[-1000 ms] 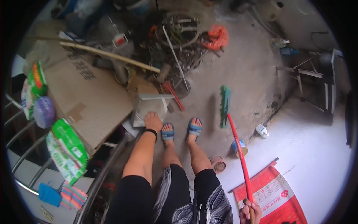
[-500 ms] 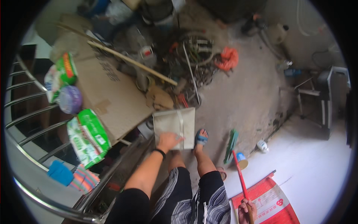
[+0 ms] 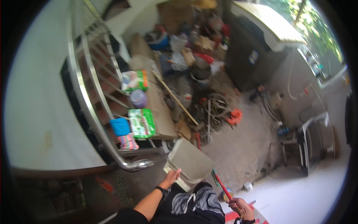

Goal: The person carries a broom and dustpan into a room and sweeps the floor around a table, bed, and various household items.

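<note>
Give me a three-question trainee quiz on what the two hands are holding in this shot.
1. True or false: the left hand grips the grey dustpan by its near edge.
2. Which item does the right hand hold? A) a wooden stick B) the red broom handle C) a green package
3. Fill in: the dustpan is held just right of the curled end of the metal ______.

Key: 1 true; 2 B; 3 stair railing.
</note>
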Demonstrator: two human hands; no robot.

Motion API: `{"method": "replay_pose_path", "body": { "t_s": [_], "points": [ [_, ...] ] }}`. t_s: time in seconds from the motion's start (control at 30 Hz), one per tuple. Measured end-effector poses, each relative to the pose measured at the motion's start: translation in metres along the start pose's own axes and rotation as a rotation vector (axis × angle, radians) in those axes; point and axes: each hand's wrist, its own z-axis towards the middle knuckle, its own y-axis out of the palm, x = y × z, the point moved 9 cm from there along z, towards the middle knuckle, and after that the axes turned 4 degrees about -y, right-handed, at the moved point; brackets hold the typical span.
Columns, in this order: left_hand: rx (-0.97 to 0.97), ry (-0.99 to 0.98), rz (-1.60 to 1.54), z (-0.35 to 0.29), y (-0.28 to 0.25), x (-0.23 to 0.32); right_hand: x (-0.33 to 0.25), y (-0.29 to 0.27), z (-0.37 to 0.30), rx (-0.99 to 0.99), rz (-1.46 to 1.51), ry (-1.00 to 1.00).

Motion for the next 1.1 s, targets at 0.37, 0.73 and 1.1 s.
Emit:
{"method": "replay_pose_path", "body": {
  "t_s": [0.37,0.73,1.1],
  "points": [
    [0.122,0.116,0.049,-0.166,-0.098,-0.107,-0.004,0.097,0.071,0.075,-0.781,0.438],
    [1.002,-0.361,-0.105,-0.278,-0.272,-0.318,0.127,0.237,0.179,0.251,-1.058,0.462],
    [1.944,-0.356,-1.432,-0.334,-0.273,-0.458,0.299,0.418,0.228,0.067,-1.237,0.548]
  ]
}}
